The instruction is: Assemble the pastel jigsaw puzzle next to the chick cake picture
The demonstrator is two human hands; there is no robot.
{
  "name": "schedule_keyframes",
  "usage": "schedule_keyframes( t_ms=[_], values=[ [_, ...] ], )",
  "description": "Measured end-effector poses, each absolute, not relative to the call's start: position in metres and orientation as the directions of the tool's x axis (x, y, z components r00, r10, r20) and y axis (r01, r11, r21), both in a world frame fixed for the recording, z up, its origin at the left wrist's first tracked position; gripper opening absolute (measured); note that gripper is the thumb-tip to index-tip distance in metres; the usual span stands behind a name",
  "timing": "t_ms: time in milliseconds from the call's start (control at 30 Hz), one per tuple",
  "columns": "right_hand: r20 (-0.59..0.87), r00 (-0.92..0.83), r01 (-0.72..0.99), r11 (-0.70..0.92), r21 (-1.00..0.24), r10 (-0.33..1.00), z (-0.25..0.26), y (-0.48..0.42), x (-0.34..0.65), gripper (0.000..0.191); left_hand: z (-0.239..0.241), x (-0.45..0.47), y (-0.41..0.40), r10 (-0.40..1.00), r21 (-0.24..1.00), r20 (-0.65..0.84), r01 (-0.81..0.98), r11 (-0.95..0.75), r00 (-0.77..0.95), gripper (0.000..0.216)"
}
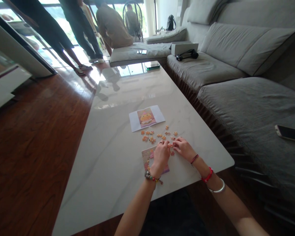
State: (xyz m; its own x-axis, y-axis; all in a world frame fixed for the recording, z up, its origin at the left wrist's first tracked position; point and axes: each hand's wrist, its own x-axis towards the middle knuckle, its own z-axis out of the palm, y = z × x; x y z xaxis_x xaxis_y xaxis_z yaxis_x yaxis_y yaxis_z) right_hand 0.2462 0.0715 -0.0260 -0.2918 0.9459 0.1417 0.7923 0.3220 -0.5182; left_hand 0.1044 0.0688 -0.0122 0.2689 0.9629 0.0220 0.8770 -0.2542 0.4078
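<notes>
At far left, white shelves [9, 85] beside a reddish-brown wood floor [31, 154]. Next along, against bright windows, two standing people [44, 29], only partly in view, in dark clothes. Then a long white surface [95, 170] with grey veins, stretching away toward a seated person [114, 28] in a brown top. Near its middle, a creased sheet [134, 124] with a printed picture of an orange-yellow figure. Nearer, close to the front edge, a partly filled puzzle [145, 156], lying flat, with brick pattern at left and purple along the bottom. Between sheet and puzzle, loose pieces [151, 140], scattered, mostly yellow and orange. At the far end of the surface, a phone [152, 65]. Over the puzzle, partly covering it, the left hand [162, 154], with beads at the wrist and fingers curled toward a pink piece [170, 146]; cannot tell whether pinching or merely touching with this grip. Just beyond the puzzle's right edge, the right hand [184, 149], with thumb and finger pinching that same pink piece in its grip; farther up the arm, a silver bangle [217, 187]. Alongside, a grey sofa [226, 46], bearing a white box [184, 48] and, near the right edge, a dark phone [290, 133].
</notes>
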Motion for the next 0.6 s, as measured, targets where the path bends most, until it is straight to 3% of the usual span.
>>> schedule_keyframes(
  t_ms=[167, 600],
  values=[
    [0.18, -0.286, 0.764, 0.337, -0.551, 0.941, -0.026, 0.074, 0.245, 0.019, -0.009, 0.092, 0.063, 0.965, 0.435, 0.037, 0.865, -0.251, 0.261, 0.028],
    [0.328, -0.427, 0.648, 0.538, -0.539, 0.843, 0.0, 0.141, 0.177, 0.015, 0.005, 0.011, 0.097, 0.994, 0.49, 0.107, 0.871, -0.035, -0.02, 0.024]
  ],
)
